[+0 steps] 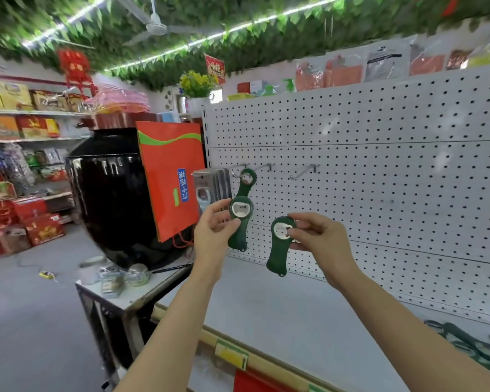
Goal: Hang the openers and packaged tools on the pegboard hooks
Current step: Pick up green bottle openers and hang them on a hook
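We see two bare hands raised before a white pegboard. The left hand pinches a green opener whose top ring sits at a hook, beside hung packaged tools. The right hand pinches the head of a second green opener, held clear of the board. More openers lie on the shelf below.

Left hand: gripping a green opener whose top ring is sitting at a pegboard hook.
Right hand: pinching a second green opener, hanging below the fingers.
Pegboard: carrying packaged tools at its left edge.
Shelf: holding more openers at right.
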{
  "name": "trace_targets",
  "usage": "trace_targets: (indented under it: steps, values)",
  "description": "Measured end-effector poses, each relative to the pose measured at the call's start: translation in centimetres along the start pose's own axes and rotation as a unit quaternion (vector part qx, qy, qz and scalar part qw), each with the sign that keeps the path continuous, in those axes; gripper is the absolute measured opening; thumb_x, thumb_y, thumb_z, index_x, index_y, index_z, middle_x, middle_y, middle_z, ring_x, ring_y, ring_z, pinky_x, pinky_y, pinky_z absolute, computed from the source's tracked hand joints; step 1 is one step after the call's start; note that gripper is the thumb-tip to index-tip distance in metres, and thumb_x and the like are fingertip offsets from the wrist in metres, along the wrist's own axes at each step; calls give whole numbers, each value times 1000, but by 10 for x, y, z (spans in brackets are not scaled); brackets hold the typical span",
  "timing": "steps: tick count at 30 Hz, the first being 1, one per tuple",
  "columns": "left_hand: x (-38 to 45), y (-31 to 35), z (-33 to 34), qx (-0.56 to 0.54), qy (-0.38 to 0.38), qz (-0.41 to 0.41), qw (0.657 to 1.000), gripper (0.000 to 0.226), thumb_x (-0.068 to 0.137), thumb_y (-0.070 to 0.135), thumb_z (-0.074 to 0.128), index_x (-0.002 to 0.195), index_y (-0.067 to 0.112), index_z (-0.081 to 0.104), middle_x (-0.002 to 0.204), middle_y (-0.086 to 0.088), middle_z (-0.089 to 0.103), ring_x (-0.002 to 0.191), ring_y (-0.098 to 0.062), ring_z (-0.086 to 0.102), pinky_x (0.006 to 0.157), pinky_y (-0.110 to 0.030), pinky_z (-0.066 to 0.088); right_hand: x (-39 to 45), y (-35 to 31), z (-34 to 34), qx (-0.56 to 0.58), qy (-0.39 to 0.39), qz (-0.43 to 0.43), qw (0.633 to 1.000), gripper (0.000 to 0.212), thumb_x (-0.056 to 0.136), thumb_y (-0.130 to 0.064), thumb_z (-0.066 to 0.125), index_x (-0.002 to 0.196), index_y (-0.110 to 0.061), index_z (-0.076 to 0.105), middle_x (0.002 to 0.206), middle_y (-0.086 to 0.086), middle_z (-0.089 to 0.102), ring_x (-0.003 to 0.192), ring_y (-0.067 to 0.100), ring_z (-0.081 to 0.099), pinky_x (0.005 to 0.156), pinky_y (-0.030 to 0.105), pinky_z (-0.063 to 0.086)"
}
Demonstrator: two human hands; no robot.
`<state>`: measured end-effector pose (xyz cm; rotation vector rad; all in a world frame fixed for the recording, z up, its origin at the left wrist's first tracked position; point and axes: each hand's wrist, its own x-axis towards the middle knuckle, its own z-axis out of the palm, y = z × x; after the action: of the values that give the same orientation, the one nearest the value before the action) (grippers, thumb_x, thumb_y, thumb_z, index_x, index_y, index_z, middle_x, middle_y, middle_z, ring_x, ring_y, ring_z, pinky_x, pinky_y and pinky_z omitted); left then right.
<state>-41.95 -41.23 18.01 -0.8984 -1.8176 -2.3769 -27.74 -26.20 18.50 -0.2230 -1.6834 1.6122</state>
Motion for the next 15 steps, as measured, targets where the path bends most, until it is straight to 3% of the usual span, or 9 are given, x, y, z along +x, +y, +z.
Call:
trace_targets:
  steps: [8,13,15]
  values:
    - [75,6,-5,-13,-28,21,999,44,87,0,71,119,31,66,105,4,75,100,-23,71,83,-45,61,32,-13,42,-7,20,-28,999,27,79,5,72,101,-10,74,91,17,64,72,10,70,66,25,59]
    - [107,0,-8,-34,-63,26,997,44,88,-3,69,121,27,66,106,-1,73,93,-16,69,72,-26,59,43,-16,69,-11,43,-47,998,27,79,5,72,100,-11,75,85,7,66,78,16,71,70,31,60]
    - [116,-6,-8,-31,-85,24,996,46,87,0,71,118,34,67,111,-4,72,101,-23,70,84,-38,59,44,-15,77,-15,53,-53,997,27,80,5,72,102,-9,74,88,13,66,79,19,72,71,32,61]
